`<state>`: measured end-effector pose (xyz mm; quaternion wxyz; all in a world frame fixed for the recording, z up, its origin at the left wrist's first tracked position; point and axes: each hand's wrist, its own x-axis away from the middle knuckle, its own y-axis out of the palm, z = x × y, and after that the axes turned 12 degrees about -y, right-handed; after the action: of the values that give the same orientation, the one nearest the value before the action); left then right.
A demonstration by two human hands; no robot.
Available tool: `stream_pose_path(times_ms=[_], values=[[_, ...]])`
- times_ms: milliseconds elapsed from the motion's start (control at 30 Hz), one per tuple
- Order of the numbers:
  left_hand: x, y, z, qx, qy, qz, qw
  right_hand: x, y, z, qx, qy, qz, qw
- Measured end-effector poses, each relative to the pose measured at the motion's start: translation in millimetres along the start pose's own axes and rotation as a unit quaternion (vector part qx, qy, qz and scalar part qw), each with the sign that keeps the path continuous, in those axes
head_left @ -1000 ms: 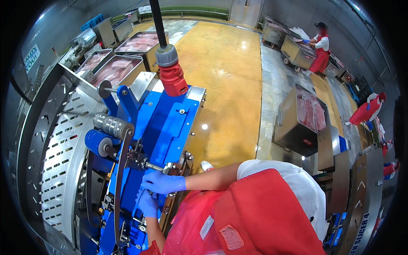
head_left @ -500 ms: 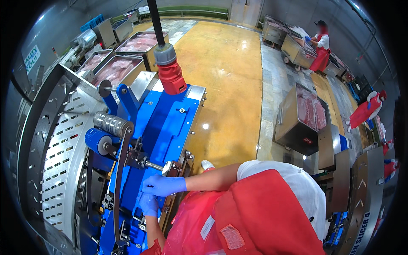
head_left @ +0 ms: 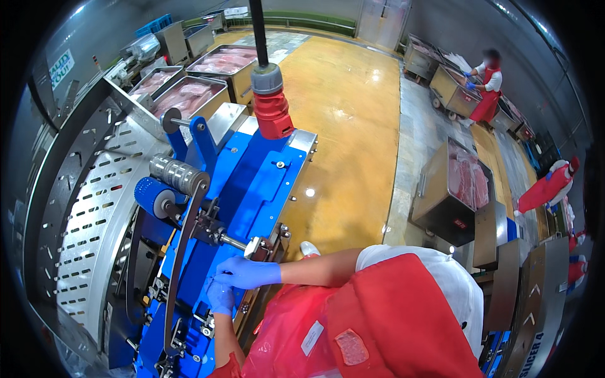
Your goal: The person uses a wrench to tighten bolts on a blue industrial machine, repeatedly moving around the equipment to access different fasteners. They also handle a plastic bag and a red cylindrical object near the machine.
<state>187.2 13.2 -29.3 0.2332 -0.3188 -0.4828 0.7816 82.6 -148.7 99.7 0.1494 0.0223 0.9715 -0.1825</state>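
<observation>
In blue gloves, my right hand (head_left: 242,273) and my left hand (head_left: 219,297) meet over the near part of a blue-bedded machine (head_left: 255,211). The right lies partly across the left, its fingers bent and drawn together. Beneath it the left is curled as well, its fingertips largely covered. Whatever may be between the fingers is too small or hidden to make out. Just beyond the hands, a metal shaft with a white block (head_left: 253,247) crosses the bed. A ribbed metal roller (head_left: 179,174) and a blue textured roller (head_left: 153,197) sit farther left.
A red plug connector (head_left: 272,114) hangs on a black cable above the bed. Perforated metal plating (head_left: 94,233) flanks the machine's left. Metal bins of meat (head_left: 189,97) stand behind, another bin (head_left: 444,201) at right. A person in a red apron (head_left: 486,85) works far right.
The view has shifted a little, so the machine and bins sit slightly lower and farther right. My hands stay together at nearly the same place, with only slight finger movement.
</observation>
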Motion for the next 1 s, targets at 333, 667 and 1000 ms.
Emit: stream_pose_path(times_ms=[333,667,1000], values=[[-8,2,17,-0.093,-0.193,-0.14,0.967,1,11,15,0.041,-0.013,0.021,0.999],[18,0,-4,-0.004,-0.042,-0.006,0.999,17,1,18,-0.078,0.198,0.003,0.977],[-5,28,30,-0.051,-0.319,-0.068,0.944,-2,3,13,-0.135,0.217,0.024,0.967]])
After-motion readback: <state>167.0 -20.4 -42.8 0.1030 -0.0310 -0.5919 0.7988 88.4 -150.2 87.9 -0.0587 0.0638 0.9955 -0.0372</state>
